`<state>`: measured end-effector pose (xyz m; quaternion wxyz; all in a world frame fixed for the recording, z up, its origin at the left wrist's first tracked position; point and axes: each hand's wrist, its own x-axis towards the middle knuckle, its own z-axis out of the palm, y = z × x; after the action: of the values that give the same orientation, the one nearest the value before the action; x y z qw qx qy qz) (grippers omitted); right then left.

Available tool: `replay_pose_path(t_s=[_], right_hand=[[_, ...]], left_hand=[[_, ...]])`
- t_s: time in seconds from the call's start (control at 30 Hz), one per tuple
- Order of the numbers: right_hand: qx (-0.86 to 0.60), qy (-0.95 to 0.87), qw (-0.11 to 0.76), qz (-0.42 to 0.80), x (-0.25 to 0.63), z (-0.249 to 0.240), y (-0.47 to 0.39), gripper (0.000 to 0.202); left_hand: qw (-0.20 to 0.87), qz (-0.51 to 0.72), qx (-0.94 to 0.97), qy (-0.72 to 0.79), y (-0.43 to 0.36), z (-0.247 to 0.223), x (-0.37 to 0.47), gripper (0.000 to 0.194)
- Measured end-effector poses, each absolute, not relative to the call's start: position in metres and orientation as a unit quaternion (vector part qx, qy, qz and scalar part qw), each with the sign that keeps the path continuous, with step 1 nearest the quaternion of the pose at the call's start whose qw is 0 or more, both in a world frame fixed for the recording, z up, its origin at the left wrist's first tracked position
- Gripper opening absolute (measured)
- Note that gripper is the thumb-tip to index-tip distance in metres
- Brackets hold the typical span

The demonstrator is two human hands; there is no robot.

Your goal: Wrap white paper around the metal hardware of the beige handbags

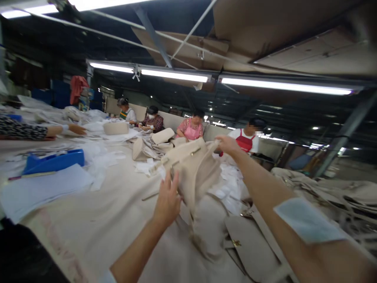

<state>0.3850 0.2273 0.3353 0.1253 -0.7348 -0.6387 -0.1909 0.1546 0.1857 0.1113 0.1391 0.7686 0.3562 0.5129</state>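
A limp beige handbag [188, 161] with small metal fittings is raised above the table in front of me. My right hand [228, 146], arm stretched forward, is closed on the bag's upper right edge. At the bag's lower left side is my left hand [169, 198], fingers extended and somewhat apart; whether they touch the bag I cannot tell. Beneath and to the right lie more beige bag parts, among them a flap with a gold-coloured clasp [236, 243]. Motion blurs parts of the bag.
A blue tape dispenser [54, 160] and white paper sheets [47, 190] lie at the left. Beige bags [153, 143] are heaped farther back, with white tissue around them. Several co-workers sit across the table; another person's arm [69, 129] reaches in from the left. More bags [332, 186] are piled at right.
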Motion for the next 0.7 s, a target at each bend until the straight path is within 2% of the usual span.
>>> replay_pose_path(t_s=[0.07, 0.13, 0.2, 0.3, 0.43, 0.6, 0.7], right_hand=[[-0.768, -0.599, 0.127, -0.188, 0.426, 0.358, 0.225, 0.039], [-0.790, -0.578, 0.117, -0.167, 0.459, 0.355, 0.209, 0.038], [-0.805, -0.573, 0.099, -0.120, 0.482, 0.326, 0.184, 0.031], [-0.825, -0.562, 0.065, -0.010, 0.504, 0.257, 0.134, 0.023], [-0.858, -0.505, 0.049, 0.076, 0.528, 0.179, 0.057, 0.024], [-0.919, -0.372, 0.086, 0.097, 0.565, 0.143, -0.022, 0.033], [-0.931, -0.335, 0.136, 0.041, 0.581, 0.138, -0.041, 0.031]], left_hand=[[0.130, 0.501, 0.764, 0.384, 0.210, 0.125, 0.158, 0.071], [0.159, 0.457, 0.787, 0.384, 0.221, 0.110, 0.160, 0.061], [0.171, 0.404, 0.806, 0.397, 0.219, 0.077, 0.156, 0.058], [0.156, 0.345, 0.816, 0.437, 0.206, 0.023, 0.143, 0.057], [0.063, 0.378, 0.807, 0.450, 0.192, -0.019, 0.122, 0.051], [-0.049, 0.438, 0.821, 0.363, 0.173, -0.040, 0.107, 0.045], [-0.072, 0.452, 0.830, 0.319, 0.157, -0.060, 0.107, 0.042]])
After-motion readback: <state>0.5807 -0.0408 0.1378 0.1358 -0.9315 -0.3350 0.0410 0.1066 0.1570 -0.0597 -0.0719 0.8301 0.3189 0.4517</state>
